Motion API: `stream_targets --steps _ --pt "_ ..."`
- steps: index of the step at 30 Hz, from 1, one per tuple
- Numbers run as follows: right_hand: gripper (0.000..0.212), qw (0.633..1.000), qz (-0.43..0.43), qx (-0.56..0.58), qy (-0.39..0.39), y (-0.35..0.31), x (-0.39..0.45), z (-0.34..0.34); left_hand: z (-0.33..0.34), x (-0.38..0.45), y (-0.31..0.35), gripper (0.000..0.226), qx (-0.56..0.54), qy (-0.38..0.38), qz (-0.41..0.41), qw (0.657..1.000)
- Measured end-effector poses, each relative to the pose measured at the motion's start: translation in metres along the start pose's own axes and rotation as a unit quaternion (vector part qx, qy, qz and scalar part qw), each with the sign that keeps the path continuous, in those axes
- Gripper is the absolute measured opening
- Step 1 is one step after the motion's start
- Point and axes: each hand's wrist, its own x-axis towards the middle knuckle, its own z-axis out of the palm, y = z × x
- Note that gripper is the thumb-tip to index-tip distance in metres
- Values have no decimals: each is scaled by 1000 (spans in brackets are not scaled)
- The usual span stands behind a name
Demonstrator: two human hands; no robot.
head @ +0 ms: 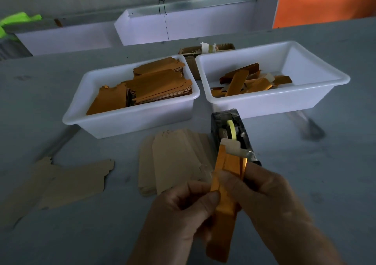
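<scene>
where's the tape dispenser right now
In the head view the tape dispenser stands right of centre on the table, just in front of the right-hand white tub, with the pale card stack on its left.

Two bare hands are seen at the lower edge of the view. The left hand [181, 213] is shown uncovered from fingertips to wrist, and the left forearm [150, 250] behind it is likewise bare as far as the frame's edge. The right hand [266, 199] is uncovered in the same way, with the right forearm [305, 242] bare down to the bottom corner. Creases are made out across the knuckles and at the finger joints. Finer details such as nails are softened by blur and dim light and cannot be told with certainty.
</scene>
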Motion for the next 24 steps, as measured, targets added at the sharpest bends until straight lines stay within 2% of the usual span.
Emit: stream_targets --steps 2,5,11,20,24 --pt "33 997 -22 -49 61 -3 4 -12 2 3 2 17 -30 41 34 998" --pt "8 982 -15 -82 171 4 20 -36 8 6 2 14 -49 70 45 995" --pt "13 989 67 -108 73 21 36 -44 13 19 2 9 -58 98 33 993" --pt "11 988 85 -110 69 32 38 -38 26 26 -6 13 -56 60 33 996" --pt "16 990 105 -63 67 28 39 -34 30 29 -9 14 -48 48 31 997"
